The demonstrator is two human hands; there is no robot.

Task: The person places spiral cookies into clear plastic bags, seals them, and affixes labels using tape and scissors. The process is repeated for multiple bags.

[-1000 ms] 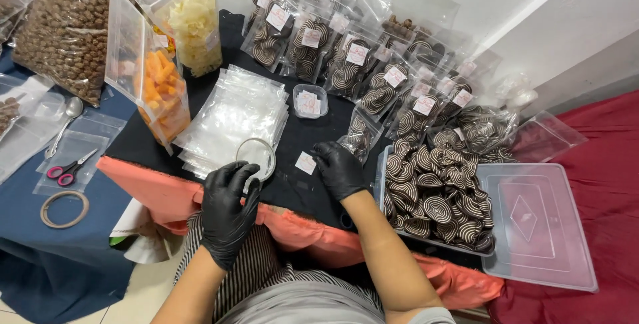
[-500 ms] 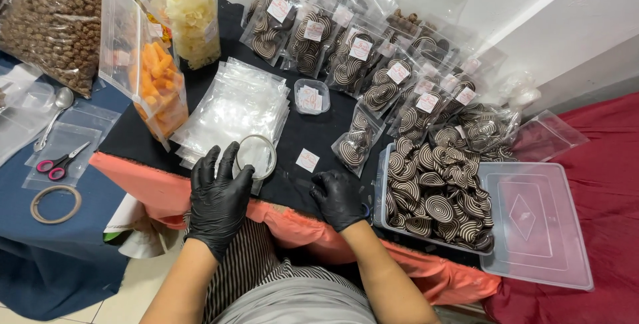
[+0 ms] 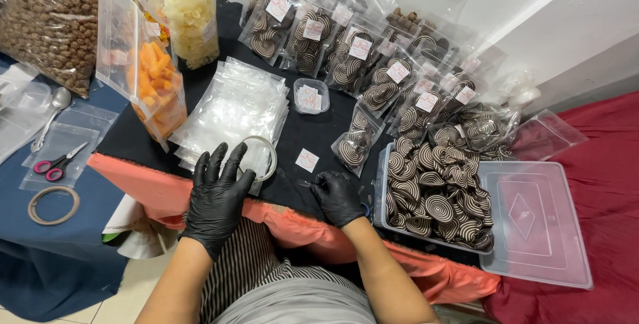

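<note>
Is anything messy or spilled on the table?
Nothing is spilled. One small bag of swirl cookies leans alone, apart from the rows behind. The box lid lies off beside the cookie box.

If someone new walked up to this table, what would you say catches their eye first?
Probably the clear tub heaped with brown-and-cream spiral biscuits at the right, with rows of labelled bags of them behind. Next, the two black-gloved hands at the near edge: the left hand spread beside a stack of empty clear bags, the right hand curled by the tub.
</note>
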